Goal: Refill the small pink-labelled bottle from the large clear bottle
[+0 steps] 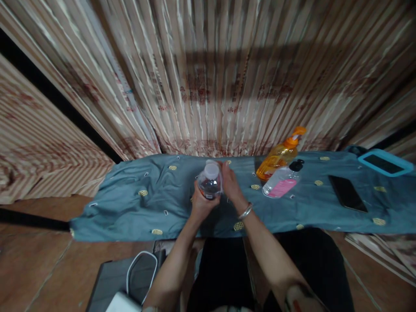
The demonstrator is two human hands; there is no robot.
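Note:
A small clear bottle with a white cap stands between my hands over the blue-grey cloth. Fingers of my left hand wrap round the bottle from the left and below. On the other side, my right hand, with a silver bangle on the wrist, presses against the bottle. Both hands are closed on it.
An orange pump bottle and a clear bottle with a pink label lie to the right on the cloth. Farther right are a black phone and a blue-framed tablet. A striped curtain hangs behind; a white cable lies on the floor.

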